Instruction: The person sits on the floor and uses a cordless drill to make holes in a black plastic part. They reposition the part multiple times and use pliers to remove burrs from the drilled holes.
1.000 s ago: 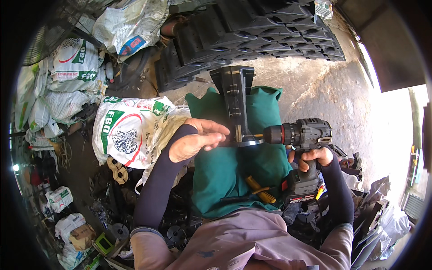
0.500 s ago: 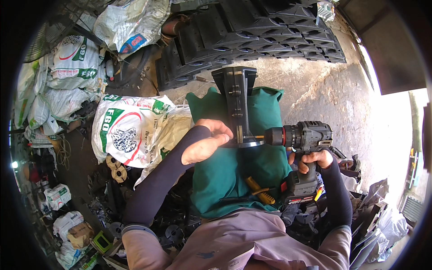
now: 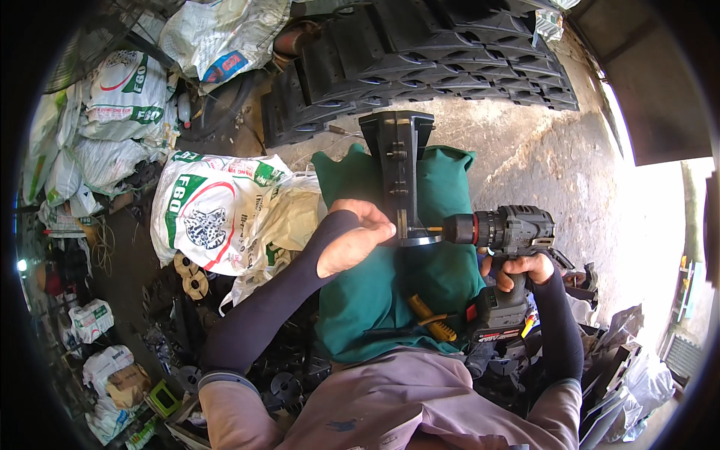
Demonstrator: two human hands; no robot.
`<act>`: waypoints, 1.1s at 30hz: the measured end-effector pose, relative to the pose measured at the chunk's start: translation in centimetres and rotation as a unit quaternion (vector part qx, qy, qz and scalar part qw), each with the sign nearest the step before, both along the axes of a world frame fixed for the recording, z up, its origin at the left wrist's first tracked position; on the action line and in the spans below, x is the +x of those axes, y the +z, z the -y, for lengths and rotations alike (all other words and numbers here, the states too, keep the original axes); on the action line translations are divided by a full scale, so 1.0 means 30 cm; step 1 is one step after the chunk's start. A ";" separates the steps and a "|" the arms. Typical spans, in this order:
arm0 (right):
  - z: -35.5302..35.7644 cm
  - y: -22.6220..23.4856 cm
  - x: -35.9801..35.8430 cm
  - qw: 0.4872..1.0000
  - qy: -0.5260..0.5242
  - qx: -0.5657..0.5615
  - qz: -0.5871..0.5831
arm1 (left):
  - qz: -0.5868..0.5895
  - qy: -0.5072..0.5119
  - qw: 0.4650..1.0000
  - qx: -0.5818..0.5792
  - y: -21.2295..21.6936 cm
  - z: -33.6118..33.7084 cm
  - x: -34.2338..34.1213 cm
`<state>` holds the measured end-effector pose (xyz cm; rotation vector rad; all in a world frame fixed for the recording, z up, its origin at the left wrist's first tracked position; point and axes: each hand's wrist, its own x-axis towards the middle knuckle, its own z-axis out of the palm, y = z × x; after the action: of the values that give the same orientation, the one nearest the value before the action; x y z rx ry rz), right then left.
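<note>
My right hand [image 3: 529, 267] is wrapped round the handle of a black cordless drill [image 3: 517, 227], held level. Its gold-coloured bit [image 3: 433, 229] points left and meets the lower end of a long black flanged part [image 3: 400, 169]. Several small bolts or studs show along that part, which lies over green cloth [image 3: 442, 300] on my lap. Against the left side of the same end, my left hand [image 3: 356, 241] has its fingers pinched together. Whatever is between those fingertips is hidden or too small to make out.
A yellow-handled brush [image 3: 433, 319] rests on the cloth near my waist. White printed sacks [image 3: 206, 214] stand at the left. Black moulded panels [image 3: 420, 64] are stacked ahead. Dark loose parts [image 3: 285, 386] and plastic sheeting [image 3: 649, 386] lie around my sides.
My left hand has moved slightly right, with its fingertips now against the black part. The upper end of that part has shifted slightly right. The drill has barely moved.
</note>
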<state>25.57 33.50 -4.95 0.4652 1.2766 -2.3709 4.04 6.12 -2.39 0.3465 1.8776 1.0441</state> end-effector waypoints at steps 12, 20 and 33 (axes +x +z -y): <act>0.012 0.007 0.000 1.000 -0.018 0.003 -0.004 | -0.006 0.020 1.000 0.010 0.003 -0.004 0.009; 0.013 0.004 0.000 1.000 -0.008 -0.002 0.017 | 0.009 0.040 0.999 0.002 -0.019 0.002 0.019; 0.028 0.016 -0.021 1.000 0.005 0.009 0.002 | 0.022 0.027 0.999 -0.013 -0.020 0.029 0.001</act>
<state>24.95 32.66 -4.47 0.4689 1.2973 -2.3500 4.08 5.25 -2.99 0.2564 1.8688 1.0536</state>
